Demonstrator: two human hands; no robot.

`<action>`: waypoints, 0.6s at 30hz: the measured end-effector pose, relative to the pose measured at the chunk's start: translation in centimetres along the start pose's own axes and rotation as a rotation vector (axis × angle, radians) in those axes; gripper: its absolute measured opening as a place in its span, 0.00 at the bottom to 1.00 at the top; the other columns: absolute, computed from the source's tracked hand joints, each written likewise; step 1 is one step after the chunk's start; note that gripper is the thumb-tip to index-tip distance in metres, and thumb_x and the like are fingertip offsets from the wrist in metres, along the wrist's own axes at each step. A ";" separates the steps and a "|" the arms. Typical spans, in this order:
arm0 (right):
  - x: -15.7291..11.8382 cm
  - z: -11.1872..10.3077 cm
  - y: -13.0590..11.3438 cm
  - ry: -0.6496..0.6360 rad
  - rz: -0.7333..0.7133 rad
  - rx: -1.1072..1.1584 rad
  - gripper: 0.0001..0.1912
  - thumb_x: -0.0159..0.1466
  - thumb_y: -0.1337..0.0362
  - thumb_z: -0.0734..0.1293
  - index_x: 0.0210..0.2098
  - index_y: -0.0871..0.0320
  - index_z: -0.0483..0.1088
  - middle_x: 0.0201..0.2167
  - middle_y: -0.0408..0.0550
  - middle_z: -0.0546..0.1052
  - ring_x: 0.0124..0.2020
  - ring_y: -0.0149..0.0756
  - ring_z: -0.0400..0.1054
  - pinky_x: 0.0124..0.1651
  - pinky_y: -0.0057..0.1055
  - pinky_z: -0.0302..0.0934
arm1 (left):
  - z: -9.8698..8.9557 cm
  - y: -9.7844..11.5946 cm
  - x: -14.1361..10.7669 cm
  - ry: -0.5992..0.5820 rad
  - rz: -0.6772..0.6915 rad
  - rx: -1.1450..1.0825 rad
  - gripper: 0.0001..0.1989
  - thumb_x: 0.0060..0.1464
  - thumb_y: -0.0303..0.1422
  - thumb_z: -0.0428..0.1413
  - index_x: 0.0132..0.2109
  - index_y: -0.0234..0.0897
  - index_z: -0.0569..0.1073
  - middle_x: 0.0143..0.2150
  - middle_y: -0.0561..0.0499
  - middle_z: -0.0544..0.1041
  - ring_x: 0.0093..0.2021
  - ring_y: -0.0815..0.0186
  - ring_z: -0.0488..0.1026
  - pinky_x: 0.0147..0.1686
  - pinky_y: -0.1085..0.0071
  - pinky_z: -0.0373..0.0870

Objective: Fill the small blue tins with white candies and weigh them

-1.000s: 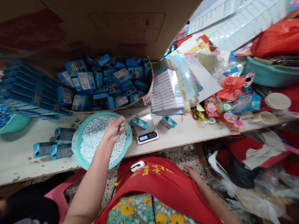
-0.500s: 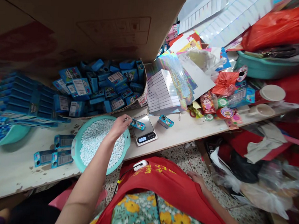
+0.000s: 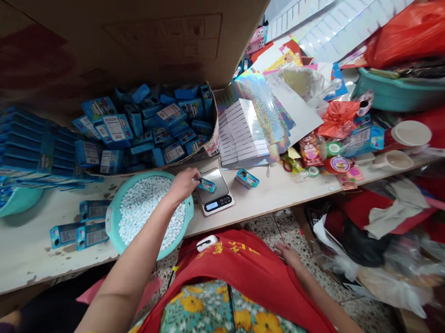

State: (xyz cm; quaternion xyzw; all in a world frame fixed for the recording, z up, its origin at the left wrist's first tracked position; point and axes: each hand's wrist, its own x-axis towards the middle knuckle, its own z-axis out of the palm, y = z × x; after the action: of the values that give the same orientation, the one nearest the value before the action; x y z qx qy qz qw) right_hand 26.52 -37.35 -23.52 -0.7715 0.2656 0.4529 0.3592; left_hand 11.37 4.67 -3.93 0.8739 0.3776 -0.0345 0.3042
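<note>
I'm watching a small blue box (image 3: 208,186) with bright printing; it's lying on the scale (image 3: 217,205), its left end meeting my left grip (image 3: 184,185). Those fingers are narrowing; whether they're holding it, I cannot tell. That arm is reaching forward; my right grip (image 3: 289,254) is hanging loosely open.

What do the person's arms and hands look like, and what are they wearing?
The left hand and right hand wear no gloves, and both forearms are bare. The person wears a red apron with yellow writing and a small white gadget on it. The top is green with yellow and white flowers.
</note>
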 end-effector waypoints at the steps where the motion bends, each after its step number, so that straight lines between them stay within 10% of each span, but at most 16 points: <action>1: 0.0 0.1 0.0 -0.014 0.009 -0.007 0.08 0.63 0.63 0.66 0.40 0.62 0.69 0.33 0.44 0.74 0.32 0.31 0.70 0.37 0.32 0.67 | 0.0 0.0 0.0 0.004 0.025 0.020 0.07 0.46 0.24 0.53 0.34 0.36 0.72 0.33 0.49 0.70 0.33 0.64 0.66 0.32 0.71 0.56; 11: -0.3 0.2 -0.1 -0.058 0.057 -0.030 0.11 0.64 0.63 0.65 0.45 0.61 0.68 0.40 0.46 0.73 0.37 0.32 0.70 0.38 0.32 0.67 | -0.3 0.6 -0.7 0.073 0.120 -0.018 0.12 0.46 0.21 0.49 0.36 0.37 0.73 0.34 0.49 0.71 0.36 0.64 0.67 0.34 0.70 0.59; 18: -0.3 0.2 0.1 -0.072 0.069 -0.056 0.14 0.65 0.61 0.64 0.49 0.60 0.66 0.45 0.49 0.72 0.41 0.35 0.70 0.42 0.36 0.68 | -1.7 -1.8 -2.9 0.280 -0.076 -0.204 0.09 0.50 0.29 0.51 0.37 0.36 0.74 0.35 0.50 0.75 0.35 0.64 0.70 0.38 0.72 0.62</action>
State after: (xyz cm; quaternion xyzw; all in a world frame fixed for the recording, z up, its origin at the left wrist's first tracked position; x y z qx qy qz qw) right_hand 26.22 -37.22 -23.35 -0.7549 0.2661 0.4996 0.3312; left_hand 7.77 4.73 -2.58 0.8199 0.4505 0.1144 0.3343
